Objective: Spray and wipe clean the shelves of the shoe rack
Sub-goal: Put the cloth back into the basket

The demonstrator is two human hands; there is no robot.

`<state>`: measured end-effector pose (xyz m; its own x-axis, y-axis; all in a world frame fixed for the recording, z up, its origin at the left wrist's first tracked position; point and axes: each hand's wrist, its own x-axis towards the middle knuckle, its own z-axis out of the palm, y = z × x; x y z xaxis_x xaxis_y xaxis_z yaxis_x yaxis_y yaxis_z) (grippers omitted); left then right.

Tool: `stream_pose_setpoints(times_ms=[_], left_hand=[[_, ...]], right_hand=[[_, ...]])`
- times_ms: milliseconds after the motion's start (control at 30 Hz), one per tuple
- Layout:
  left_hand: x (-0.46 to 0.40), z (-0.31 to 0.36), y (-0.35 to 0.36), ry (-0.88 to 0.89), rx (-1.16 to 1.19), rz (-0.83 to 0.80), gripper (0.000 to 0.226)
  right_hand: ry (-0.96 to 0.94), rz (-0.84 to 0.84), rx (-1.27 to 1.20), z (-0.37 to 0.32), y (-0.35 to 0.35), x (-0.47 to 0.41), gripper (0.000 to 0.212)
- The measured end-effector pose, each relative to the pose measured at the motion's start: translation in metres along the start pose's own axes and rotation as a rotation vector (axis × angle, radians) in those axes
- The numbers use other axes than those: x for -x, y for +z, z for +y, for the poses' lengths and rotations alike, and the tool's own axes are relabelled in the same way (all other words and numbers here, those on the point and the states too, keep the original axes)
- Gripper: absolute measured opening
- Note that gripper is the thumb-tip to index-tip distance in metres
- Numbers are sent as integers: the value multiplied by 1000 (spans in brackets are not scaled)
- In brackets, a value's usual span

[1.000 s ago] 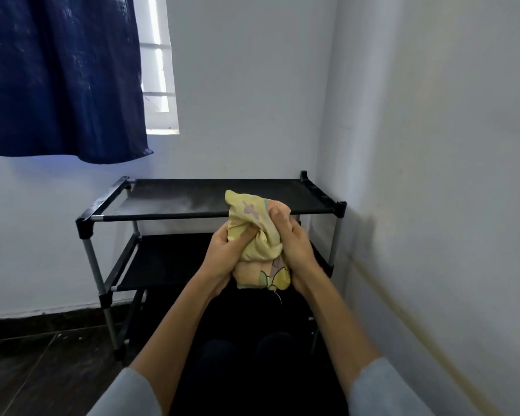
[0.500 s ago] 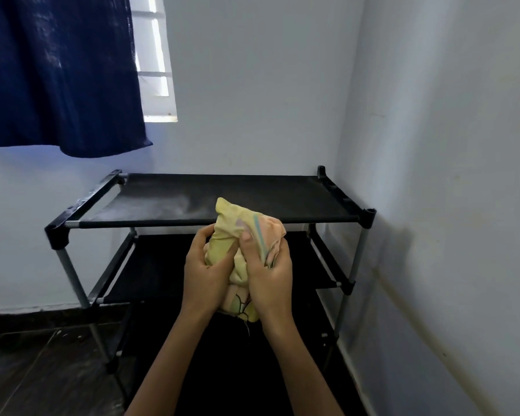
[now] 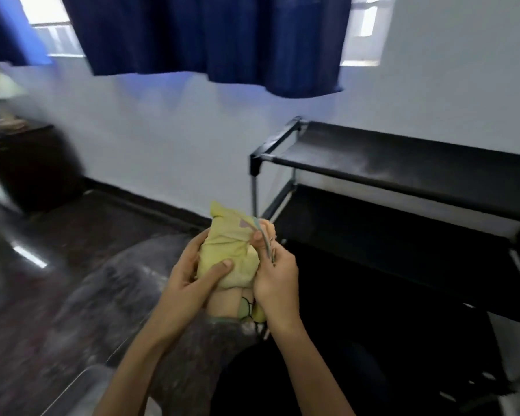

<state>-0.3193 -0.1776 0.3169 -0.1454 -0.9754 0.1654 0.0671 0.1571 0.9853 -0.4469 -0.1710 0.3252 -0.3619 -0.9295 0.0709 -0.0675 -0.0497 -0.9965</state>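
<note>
Both hands, left hand and right hand, grip a bunched yellow cloth at centre frame. Shoe rack at three o'clock. The cloth looks soft and light; bunch it firmly.

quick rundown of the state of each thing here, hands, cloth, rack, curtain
left hand: grips the cloth, thumb pressed on its front
right hand: grips the cloth's right side
cloth: yellow, bunched up, held off the rack
shoe rack: upright by the wall, top shelf shows pale dusty patches, nothing on it
curtain: dark blue, hanging over most of the window
</note>
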Motion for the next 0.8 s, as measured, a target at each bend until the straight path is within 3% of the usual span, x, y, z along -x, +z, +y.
stream_pose_setpoints(times_ms=[267, 433, 600, 733, 800], left_hand=[[96, -9, -118, -215, 10, 294, 56], [145, -43, -172, -343, 73, 514, 53], [174, -103, -205, -443, 158, 718, 52], [179, -155, -216, -520, 179, 810, 50], [177, -180, -216, -554, 139, 833, 55]], right_hand=[[12, -653, 387, 10, 107, 46, 62], [286, -958, 419, 43, 182, 79, 56], [642, -1120, 556, 88, 239, 94, 44], [675, -1074, 551, 137, 263, 103, 36], [609, -1023, 550, 166, 268, 107, 16]])
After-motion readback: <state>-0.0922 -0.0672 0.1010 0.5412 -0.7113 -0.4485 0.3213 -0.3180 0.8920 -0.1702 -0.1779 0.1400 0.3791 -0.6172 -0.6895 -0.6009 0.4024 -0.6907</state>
